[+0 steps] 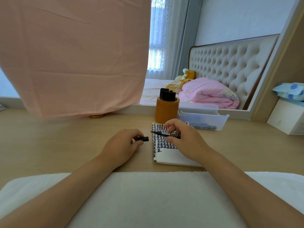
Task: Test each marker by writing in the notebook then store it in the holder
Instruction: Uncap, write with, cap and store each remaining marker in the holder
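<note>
Hard to make out: the contents of the clear plastic tray (204,120) just right of the holder (166,111), only dark blurred shapes behind its wall. Hidden: the right part of the notebook (166,150) under the right hand (182,139) and forearm, and the rear end of the marker (165,134) inside that hand's fingers. Cut off: both arms at the lower edge, above a white cloth (153,198) spread along the near edge of the worktop (65,142). Behind the holder to the left, a hanging pink cloth (74,55) covering most of what stands there, only a small brass-coloured foot (97,116) showing beneath it.

Marker lying nearly level above the upper part of the notebook, long axis running left to right, bare tip pointing left toward the spiral edge; whether the tip touches the paper, impossible to tell. Right hand curled around it, pinching the barrel between thumb and fingers. Left hand (123,145) resting on the worktop left of the notebook, fingers closed loosely round the black cap (143,139), whose end points right toward the notebook, clear of its edge.

Notebook directly in front of the holder, page filled with rows of thick black marks down to about the middle. Holder upright, brown, round, packed with black capped markers (167,94) standing on end.
</note>
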The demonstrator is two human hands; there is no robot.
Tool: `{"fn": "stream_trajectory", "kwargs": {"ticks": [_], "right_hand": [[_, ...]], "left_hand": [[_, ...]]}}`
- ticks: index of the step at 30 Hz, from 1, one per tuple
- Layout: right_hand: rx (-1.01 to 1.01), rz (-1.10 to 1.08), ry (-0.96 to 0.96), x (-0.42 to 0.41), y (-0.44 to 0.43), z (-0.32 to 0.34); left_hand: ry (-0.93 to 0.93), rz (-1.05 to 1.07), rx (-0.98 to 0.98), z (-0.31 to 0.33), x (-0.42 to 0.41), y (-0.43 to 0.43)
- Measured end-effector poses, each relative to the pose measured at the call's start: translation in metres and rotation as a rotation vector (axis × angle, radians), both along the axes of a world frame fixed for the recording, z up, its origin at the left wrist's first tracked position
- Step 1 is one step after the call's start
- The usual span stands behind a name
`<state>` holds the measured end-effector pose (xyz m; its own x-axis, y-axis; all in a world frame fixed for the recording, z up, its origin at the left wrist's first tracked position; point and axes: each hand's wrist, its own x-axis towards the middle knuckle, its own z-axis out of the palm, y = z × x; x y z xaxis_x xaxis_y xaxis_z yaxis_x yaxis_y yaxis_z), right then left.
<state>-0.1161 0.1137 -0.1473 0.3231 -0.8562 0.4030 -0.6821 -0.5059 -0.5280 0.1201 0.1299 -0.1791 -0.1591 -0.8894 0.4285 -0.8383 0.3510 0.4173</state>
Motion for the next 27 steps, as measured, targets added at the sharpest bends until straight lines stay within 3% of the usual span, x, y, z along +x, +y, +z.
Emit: {"fn": "stream_trajectory", "kwargs": {"ticks": [8, 16, 22, 27], "right_hand": [[-0.147, -0.045, 0.101, -0.001, -0.003, -0.006], [-0.13, 0.154, 0.148, 0.007, -0.002, -0.009], [-0.282, 0.187, 0.384, 0.011, 0.0, -0.007], [-0.229, 0.223, 0.382, 0.01, 0.001, 0.0]], "left_hand": [[0.09, -0.044, -0.017, 0.002, -0.002, 0.003], [0.026, -0.142, 0.064, 0.006, -0.009, 0.009], [0.098, -0.168, 0.096, 0.006, -0.011, 0.011], [0.119, -0.181, 0.076, 0.01, -0.01, 0.012]]}}
